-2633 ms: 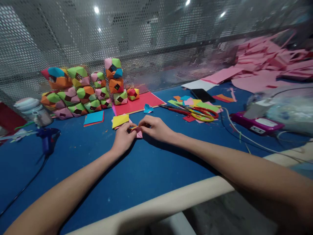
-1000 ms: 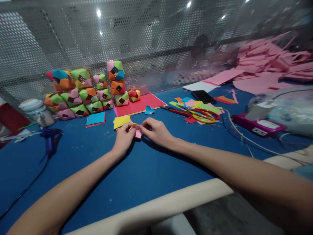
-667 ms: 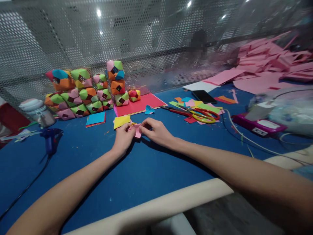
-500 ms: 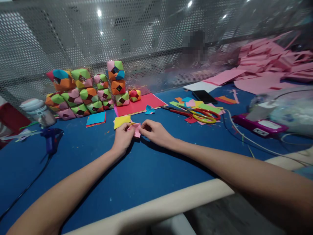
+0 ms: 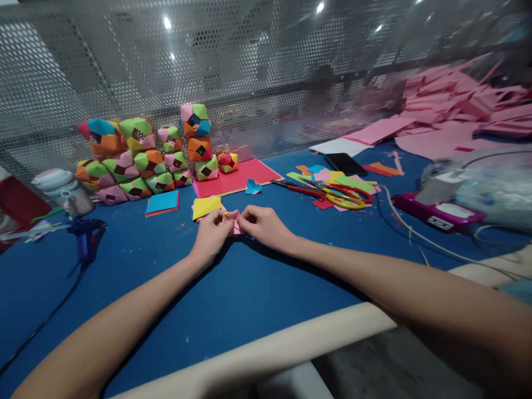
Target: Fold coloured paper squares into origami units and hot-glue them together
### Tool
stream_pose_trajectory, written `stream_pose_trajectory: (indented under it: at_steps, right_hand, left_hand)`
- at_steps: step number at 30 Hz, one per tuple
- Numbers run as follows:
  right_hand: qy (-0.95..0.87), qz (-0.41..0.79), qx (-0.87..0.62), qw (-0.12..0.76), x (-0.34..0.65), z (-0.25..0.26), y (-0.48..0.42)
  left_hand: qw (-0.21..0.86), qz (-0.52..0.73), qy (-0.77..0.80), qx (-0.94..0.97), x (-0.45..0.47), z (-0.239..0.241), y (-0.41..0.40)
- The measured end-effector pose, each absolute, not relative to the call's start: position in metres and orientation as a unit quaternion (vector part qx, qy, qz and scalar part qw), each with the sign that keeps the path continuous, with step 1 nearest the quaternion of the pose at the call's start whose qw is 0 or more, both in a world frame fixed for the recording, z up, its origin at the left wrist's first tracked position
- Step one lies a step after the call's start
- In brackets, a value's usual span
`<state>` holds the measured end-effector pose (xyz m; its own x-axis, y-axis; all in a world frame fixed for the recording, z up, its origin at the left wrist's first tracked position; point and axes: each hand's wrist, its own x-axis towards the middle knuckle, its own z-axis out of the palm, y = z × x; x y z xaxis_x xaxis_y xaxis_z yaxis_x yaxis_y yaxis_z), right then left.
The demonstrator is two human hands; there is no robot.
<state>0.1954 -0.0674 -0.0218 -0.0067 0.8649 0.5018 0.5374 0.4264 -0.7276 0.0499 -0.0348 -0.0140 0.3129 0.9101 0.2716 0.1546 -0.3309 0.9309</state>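
The left hand [image 5: 211, 235] pinches folded pink paper [image 5: 236, 221] between both hands; the right hand [image 5: 266, 227] is bunched at its edge — whether gripping, I cannot tell. Yellow paper [image 5: 206, 207] lies just beyond the left hand.

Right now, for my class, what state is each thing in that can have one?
Pink paper: creased, held in the left hand
Right hand: fingertips at the paper's edge, grip unclear
Folded paper balls: assembled, mostly stacked
Blue-topped paper stack: flat, piled
Yellow-topped paper stack: flat, slightly uneven
Scissors: lying over loose scraps, opening hard to judge
Phone: lying flat, upper face dark
Glue gun: set down
Jar: upright, apparently closed
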Motion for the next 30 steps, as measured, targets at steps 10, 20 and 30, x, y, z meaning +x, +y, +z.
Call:
stream_pose_trajectory:
  at_steps: [10,20,30]
  right_hand:
    - [-0.692,0.182,-0.509,0.479,0.1951,-0.0233,-0.0659]
    - [-0.679,0.214,-0.493,0.501,0.1965,-0.0240,-0.0653]
    - [-0.686,0.225,-0.471,0.507,0.1988,-0.0234,-0.0645]
  left_hand:
    - [0.410,0.433,0.381,0.706,0.0494,-0.0151,-0.0351]
    - [0.468,0.408,0.380,0.686,0.0488,-0.0219,-0.0297]
    - [0.514,0.400,0.372,0.662,0.0511,-0.0187,-0.0331]
